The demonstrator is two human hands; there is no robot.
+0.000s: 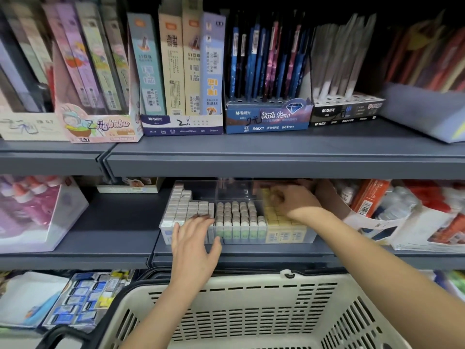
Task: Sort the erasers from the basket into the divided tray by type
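The upper shelf edge (276, 162) hangs low over the divided tray (234, 191), so I can only reach in from the front, under it. White erasers (181, 207), green-sleeved erasers (236, 215) and yellow erasers (276, 219) pack the front rows tight. Open room shows only towards the back. Left of the tray, the shelf board (120, 217) lies bare up to a pink box (37, 212). On the right, orange packets (370, 200) crowd close. The basket rim (226, 280) stands between me and the shelf.
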